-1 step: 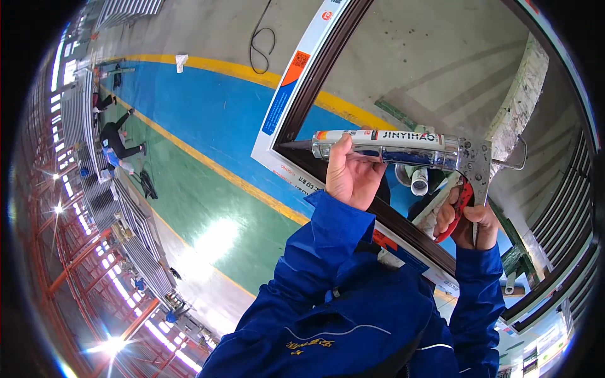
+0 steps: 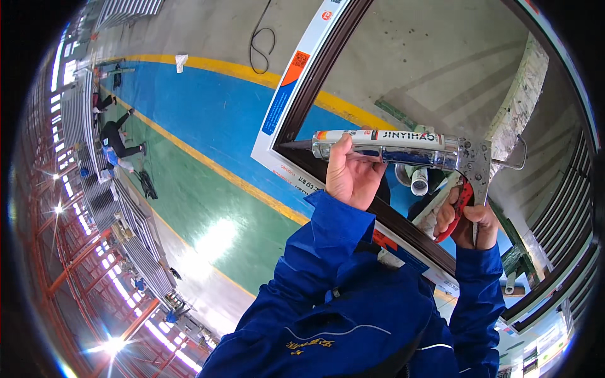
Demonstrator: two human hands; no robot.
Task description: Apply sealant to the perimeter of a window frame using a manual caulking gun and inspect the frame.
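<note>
A metal caulking gun (image 2: 466, 165) loaded with a white sealant tube (image 2: 403, 137) lies level across my view. My left hand (image 2: 353, 176) cradles its barrel from below, the thumb up along the side near the front. My right hand (image 2: 467, 222) is wrapped round the handle and the red trigger (image 2: 465, 201). The dark nozzle (image 2: 296, 145) points left into the inner corner of a large frame (image 2: 287, 120) with a brown inner profile and white film outside. Whether the tip touches the corner I cannot tell.
Under the frame show a mottled white beam (image 2: 523, 94), a green bar (image 2: 397, 112) and a pale pipe end (image 2: 419, 183). A dark cable (image 2: 263, 47) lies on the grey floor. At far left, a person (image 2: 116, 142) works beside stacked profiles (image 2: 101, 183).
</note>
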